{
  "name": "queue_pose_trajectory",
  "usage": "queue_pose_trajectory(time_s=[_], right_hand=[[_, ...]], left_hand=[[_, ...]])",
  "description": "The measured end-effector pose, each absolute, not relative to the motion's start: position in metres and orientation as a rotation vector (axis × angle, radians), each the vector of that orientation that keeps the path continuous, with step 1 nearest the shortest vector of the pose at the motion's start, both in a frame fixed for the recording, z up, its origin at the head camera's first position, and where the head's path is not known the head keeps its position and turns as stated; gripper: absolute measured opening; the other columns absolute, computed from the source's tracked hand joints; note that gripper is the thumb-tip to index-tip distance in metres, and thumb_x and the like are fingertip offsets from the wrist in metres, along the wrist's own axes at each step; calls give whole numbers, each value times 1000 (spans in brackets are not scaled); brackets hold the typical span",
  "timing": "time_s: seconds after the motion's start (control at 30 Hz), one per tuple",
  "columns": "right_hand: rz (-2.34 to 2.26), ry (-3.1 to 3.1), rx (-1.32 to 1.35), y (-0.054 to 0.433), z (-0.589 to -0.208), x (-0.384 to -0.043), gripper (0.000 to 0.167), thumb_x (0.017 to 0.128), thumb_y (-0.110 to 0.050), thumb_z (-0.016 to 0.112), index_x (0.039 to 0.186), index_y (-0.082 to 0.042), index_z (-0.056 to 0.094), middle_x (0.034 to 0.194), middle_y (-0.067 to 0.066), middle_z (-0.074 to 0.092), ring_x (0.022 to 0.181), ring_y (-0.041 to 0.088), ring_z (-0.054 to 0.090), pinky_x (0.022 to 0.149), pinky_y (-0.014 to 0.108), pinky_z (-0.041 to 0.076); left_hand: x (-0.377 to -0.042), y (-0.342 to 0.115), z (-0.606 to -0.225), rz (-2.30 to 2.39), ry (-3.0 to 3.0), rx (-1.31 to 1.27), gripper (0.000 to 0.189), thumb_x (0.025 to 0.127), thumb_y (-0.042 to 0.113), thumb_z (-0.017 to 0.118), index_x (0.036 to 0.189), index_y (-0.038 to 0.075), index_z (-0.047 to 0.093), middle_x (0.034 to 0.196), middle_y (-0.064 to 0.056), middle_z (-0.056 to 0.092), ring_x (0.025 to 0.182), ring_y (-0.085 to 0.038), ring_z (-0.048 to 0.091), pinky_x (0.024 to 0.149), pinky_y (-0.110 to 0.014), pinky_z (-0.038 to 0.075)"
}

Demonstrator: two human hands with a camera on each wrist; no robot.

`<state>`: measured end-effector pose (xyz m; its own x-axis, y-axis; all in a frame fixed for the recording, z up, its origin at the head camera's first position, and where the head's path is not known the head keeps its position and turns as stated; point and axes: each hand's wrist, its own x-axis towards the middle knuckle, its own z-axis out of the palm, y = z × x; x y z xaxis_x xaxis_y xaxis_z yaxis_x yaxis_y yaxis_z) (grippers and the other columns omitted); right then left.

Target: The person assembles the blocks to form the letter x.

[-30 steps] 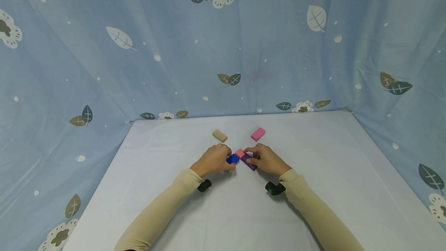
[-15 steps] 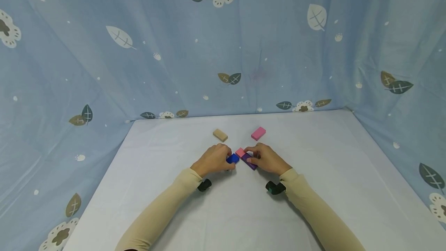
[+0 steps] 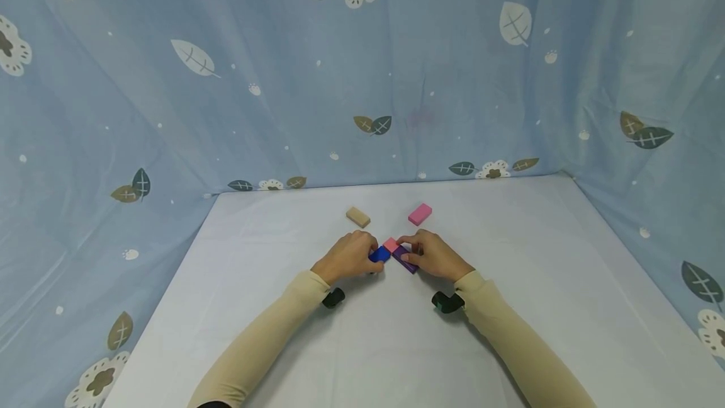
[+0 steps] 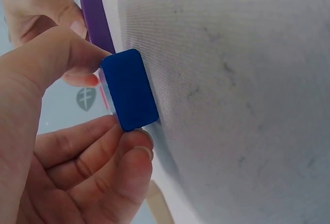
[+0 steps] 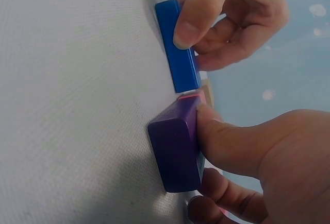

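Observation:
My left hand (image 3: 351,255) pinches a blue rectangular block (image 4: 130,90) between thumb and fingers, low over the white tabletop. A purple block (image 5: 172,149) is gripped by my right hand (image 3: 435,257), with the thumb along one side. Where the inner far ends of these two blocks come close together lies a small coral-pink block (image 3: 391,245); only part of it shows. The right index finger reaches to that pink block's edge. In the right wrist view a narrow gap appears between the blue block's end and the pink and purple ones.
Farther back on the white table (image 3: 362,357) lie a tan wooden block (image 3: 358,217), left of centre, and a bright pink block (image 3: 420,214), to the right. A blue patterned cloth (image 3: 255,80) stands behind and along the sides.
The blue block in my left hand has shifted very slightly right and forward, toward the coral-pink block. My right hand holds its place on the purple block. The head view has tilted a little.

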<state>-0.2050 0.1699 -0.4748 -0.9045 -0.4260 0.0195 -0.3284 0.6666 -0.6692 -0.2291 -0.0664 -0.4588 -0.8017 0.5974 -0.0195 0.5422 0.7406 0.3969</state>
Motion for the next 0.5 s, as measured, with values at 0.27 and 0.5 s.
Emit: queue_pose_trajectory(time_s=[0.27, 0.5], right_hand=[[-1058, 2739, -626, 171, -474, -204, 36, 97, -11, 72, 133, -11, 70, 91, 5, 57, 82, 16, 50, 69, 24, 43], [-1086, 2737, -629, 171, -475, -205, 35, 96, -11, 73, 131, -11, 71, 89, 5, 57, 80, 15, 50, 68, 25, 42]], left_hand=[[-230, -66, -459, 569, 2802, 929, 20, 84, 28, 80, 86, 9, 74, 71, 5, 63, 55, -3, 48, 50, -19, 38], [-231, -65, -462, 559, 2806, 916, 18, 85, 28, 80, 82, 12, 72, 67, 7, 58, 54, -3, 46, 49, -20, 34]])
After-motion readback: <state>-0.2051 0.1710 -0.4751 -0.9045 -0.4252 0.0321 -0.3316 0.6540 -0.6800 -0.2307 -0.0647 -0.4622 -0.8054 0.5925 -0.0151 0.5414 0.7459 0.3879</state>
